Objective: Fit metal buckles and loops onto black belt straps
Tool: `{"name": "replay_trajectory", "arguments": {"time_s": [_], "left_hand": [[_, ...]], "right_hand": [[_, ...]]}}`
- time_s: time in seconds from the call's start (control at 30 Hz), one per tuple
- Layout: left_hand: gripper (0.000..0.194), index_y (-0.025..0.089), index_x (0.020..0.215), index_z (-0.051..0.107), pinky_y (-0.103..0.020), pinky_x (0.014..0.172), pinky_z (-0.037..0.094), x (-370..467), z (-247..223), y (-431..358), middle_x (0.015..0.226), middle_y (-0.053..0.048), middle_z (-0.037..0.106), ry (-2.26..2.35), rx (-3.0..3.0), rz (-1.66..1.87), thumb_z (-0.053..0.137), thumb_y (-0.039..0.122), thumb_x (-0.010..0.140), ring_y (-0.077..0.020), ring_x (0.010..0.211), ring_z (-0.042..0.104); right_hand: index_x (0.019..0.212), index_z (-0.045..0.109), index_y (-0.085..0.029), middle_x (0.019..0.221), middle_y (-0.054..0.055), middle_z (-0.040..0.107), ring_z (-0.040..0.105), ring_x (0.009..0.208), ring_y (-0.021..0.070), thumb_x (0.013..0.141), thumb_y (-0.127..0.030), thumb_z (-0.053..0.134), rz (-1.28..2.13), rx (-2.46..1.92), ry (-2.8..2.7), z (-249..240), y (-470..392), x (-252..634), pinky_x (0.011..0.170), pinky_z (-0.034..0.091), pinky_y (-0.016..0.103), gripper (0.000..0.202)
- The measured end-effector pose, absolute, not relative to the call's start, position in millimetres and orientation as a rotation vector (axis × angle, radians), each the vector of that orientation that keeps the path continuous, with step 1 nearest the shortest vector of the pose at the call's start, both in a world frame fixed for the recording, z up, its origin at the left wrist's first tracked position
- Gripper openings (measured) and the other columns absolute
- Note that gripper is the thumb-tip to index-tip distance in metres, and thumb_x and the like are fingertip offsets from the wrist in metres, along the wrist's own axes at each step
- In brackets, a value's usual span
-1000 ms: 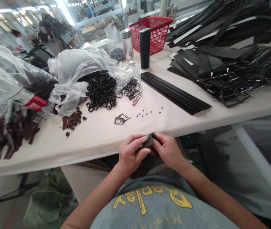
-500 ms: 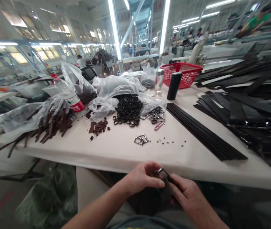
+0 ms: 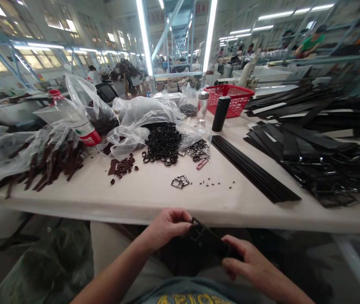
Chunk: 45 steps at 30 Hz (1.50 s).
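Over my lap, below the table's front edge, a dark belt strap (image 3: 213, 238) stretches between my hands. My left hand (image 3: 170, 228) pinches its left end, where metal buckle parts faintly show. Fingers of my right hand (image 3: 243, 257) close round the strap farther right. The lower part of the strap blends into the dark background. On the table ahead lie a few loose square metal buckles (image 3: 180, 181), and small metal bits (image 3: 208, 183) are scattered to their right.
A heap of black loops (image 3: 162, 143) stands mid-table, with brown loops (image 3: 124, 166) to its left. Black strips (image 3: 252, 169) lie at right beside piled belts (image 3: 306, 156). Behind are a black cylinder (image 3: 221, 114), a glass bottle (image 3: 202, 107) and a red basket (image 3: 230, 99).
My hands have moved apart and slightly left in view, and the strap between them is now more spread out. The camera view has shifted, so the table's things sit farther left.
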<state>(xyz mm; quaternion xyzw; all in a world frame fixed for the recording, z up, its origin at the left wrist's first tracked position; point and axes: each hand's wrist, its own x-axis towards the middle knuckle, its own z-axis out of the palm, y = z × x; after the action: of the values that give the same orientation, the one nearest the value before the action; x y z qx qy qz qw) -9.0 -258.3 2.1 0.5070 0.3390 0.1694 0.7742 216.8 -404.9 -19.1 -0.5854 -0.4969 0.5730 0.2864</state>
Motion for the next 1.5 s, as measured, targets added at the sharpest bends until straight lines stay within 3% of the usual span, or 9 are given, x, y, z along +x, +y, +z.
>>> {"name": "replay_trajectory", "arguments": {"time_s": [0.13, 0.37, 0.5, 0.6, 0.73, 0.9, 1.03, 1.23, 1.5], "left_hand": [[0.040, 0.014, 0.071, 0.066, -0.019, 0.057, 0.038, -12, 5, -257, 0.065, 0.001, 0.063, 0.750, 1.114, 0.375, 0.090, 0.042, 0.057, -0.0071, 0.056, 0.049], [0.033, 0.015, 0.084, 0.072, -0.024, 0.068, 0.048, -15, 3, -266, 0.077, -0.004, 0.070, 0.595, 1.247, 0.288, 0.083, 0.042, 0.069, -0.0122, 0.066, 0.060], [0.019, 0.018, 0.090, 0.078, -0.023, 0.068, 0.047, -7, 12, -274, 0.078, -0.004, 0.072, 0.464, 1.698, 0.193, 0.071, 0.033, 0.081, -0.0155, 0.070, 0.062], [0.017, 0.018, 0.074, 0.077, -0.022, 0.059, 0.041, 4, 14, -278, 0.065, -0.001, 0.065, 0.445, 1.816, 0.217, 0.069, 0.030, 0.081, -0.0141, 0.063, 0.057], [0.022, 0.015, 0.075, 0.076, -0.022, 0.059, 0.042, 18, 2, -277, 0.064, -0.001, 0.064, 0.603, 1.454, 0.362, 0.072, 0.036, 0.077, -0.0127, 0.060, 0.054], [0.017, 0.017, 0.077, 0.076, -0.024, 0.065, 0.050, 33, -10, -271, 0.075, -0.002, 0.071, 0.617, 1.189, 0.566, 0.075, 0.034, 0.074, -0.0143, 0.067, 0.061], [0.018, 0.018, 0.081, 0.077, -0.026, 0.069, 0.051, 44, -5, -277, 0.076, -0.002, 0.073, 0.637, 1.211, 0.540, 0.078, 0.034, 0.072, -0.0150, 0.068, 0.062], [0.031, 0.016, 0.068, 0.074, -0.025, 0.065, 0.047, 59, -8, -298, 0.065, 0.000, 0.065, 0.629, 1.272, 0.530, 0.083, 0.045, 0.067, -0.0133, 0.065, 0.053], [0.039, 0.013, 0.067, 0.072, -0.025, 0.063, 0.048, 74, -14, -314, 0.060, 0.000, 0.062, 0.697, 1.117, 0.535, 0.084, 0.050, 0.065, -0.0115, 0.060, 0.053]], "right_hand": [[0.074, 0.057, -0.020, 0.063, -0.001, 0.061, 0.056, 0.057, 0.0145, 0.089, -0.037, 0.056, 1.425, -1.729, -1.448, 2, -418, 240, 0.056, 0.042, 0.026, 0.023], [0.064, 0.061, -0.026, 0.058, 0.001, 0.063, 0.056, 0.051, 0.0167, 0.085, -0.050, 0.065, 0.636, -1.926, -2.004, 69, -427, 278, 0.049, 0.036, 0.032, 0.032], [0.062, 0.061, -0.028, 0.058, 0.000, 0.060, 0.057, 0.059, 0.0178, 0.089, -0.052, 0.059, 0.134, -1.731, -2.199, 98, -393, 274, 0.085, 0.047, 0.042, 0.036], [0.072, 0.066, -0.029, 0.074, 0.000, 0.067, 0.064, 0.078, 0.0192, 0.097, -0.040, 0.049, -0.064, -1.583, -2.173, 116, -365, 261, 0.113, 0.028, 0.051, 0.033], [0.095, 0.070, -0.027, 0.112, 0.002, 0.071, 0.065, 0.105, 0.0224, 0.096, -0.032, 0.055, -0.261, -1.582, -1.823, 113, -354, 245, 0.109, 0.036, 0.044, 0.016], [0.077, 0.067, -0.021, 0.078, 0.005, 0.071, 0.065, 0.072, 0.0191, 0.094, -0.041, 0.057, 0.157, -1.699, -1.600, 57, -375, 230, 0.069, 0.049, 0.032, 0.027], [0.098, 0.071, -0.019, 0.094, 0.006, 0.074, 0.067, 0.085, 0.0225, 0.086, -0.044, 0.069, 0.696, -1.676, -1.478, 12, -385, 207, 0.075, 0.051, 0.032, 0.027], [0.108, 0.069, -0.016, 0.103, 0.008, 0.072, 0.066, 0.093, 0.0231, 0.088, -0.050, 0.065, 0.826, -1.373, -1.055, -14, -386, 184, 0.084, 0.053, 0.033, 0.039], [0.102, 0.073, -0.017, 0.090, 0.006, 0.073, 0.063, 0.070, 0.0156, 0.086, -0.052, 0.065, 0.942, -1.230, -0.736, -10, -380, 177, 0.055, 0.049, 0.023, 0.039]]}}
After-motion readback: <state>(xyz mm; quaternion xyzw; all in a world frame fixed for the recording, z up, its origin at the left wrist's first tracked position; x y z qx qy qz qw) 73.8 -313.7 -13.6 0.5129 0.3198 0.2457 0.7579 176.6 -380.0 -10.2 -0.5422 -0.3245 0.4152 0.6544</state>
